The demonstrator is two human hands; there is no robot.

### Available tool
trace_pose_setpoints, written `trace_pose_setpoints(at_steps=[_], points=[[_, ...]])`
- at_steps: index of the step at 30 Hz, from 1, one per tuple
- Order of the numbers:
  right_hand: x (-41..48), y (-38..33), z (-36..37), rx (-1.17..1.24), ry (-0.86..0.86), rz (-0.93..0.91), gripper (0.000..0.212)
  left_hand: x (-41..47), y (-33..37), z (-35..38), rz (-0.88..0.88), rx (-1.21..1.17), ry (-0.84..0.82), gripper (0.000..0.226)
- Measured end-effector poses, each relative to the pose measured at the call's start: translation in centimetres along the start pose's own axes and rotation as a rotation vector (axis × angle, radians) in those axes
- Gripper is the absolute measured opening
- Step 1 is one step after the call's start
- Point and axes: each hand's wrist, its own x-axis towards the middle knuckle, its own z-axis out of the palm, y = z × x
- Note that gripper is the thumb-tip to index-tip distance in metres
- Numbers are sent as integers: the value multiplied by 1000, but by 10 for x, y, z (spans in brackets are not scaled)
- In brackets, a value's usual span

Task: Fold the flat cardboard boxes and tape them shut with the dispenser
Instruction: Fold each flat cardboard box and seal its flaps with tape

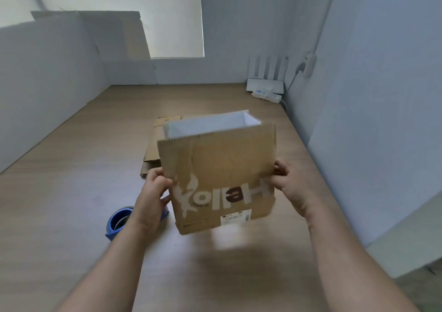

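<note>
I hold a brown cardboard box (222, 168) up above the wooden table (71, 204), its white inside showing at the top and an upside-down "Hello" print facing me. My left hand (153, 192) grips its left edge and my right hand (289, 182) grips its right edge. A blue tape dispenser (118, 221) lies on the table beside my left wrist, partly hidden by it. Flat cardboard boxes (153, 149) are stacked on the table behind the held box, mostly covered by it.
A white power strip (267, 95) and a white router (265, 77) sit at the far right corner, with a cable up to a wall socket. White panels (47, 72) wall the table's left and back. The right wall (370, 96) is close.
</note>
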Motion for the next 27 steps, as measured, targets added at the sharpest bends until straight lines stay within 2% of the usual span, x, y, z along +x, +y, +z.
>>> trace_pose_setpoints(at_steps=[2, 4, 6, 8, 10, 12, 14, 15, 17, 18, 20, 22, 25, 27], points=[[-3, 11, 2, -13, 40, 39, 37, -4, 0, -3, -22, -28, -23, 43], [-5, 22, 2, -24, 61, 148, 29, -9, -3, -8, -54, -33, -49, 51], [-5, 30, -1, 15, 53, 247, 23, -10, -6, -18, -129, -29, -67, 71], [-6, 23, -1, 51, 32, 288, 28, -11, -4, -24, -194, -3, -48, 92], [-7, 10, 3, 60, 79, 224, 32, -10, -1, -21, -159, 28, 9, 86], [-8, -3, 8, 73, 149, 41, 24, -9, 2, -14, -57, 116, 55, 63], [-6, -10, 11, 35, 99, -57, 34, -8, 5, -7, -1, 206, 38, 47], [-8, -14, 13, 11, 27, -37, 49, -9, 6, -8, 5, 273, -3, 50], [-6, -15, 14, -81, -113, 61, 77, -3, 0, -14, -39, 431, -81, 74], [-6, -17, 13, -137, -168, 108, 82, 0, -3, -17, -66, 492, -100, 82], [-5, -16, 12, -274, -233, 127, 78, -1, -6, -20, -125, 536, -142, 74], [-4, -9, 13, -448, -166, 90, 69, -3, -12, -19, -110, 645, -138, 66], [-3, 6, 17, -560, -5, 110, 86, -9, -26, -18, -139, 688, -138, 53], [0, 10, 20, -624, 18, 79, 94, -7, -34, -20, -161, 689, -201, 67]])
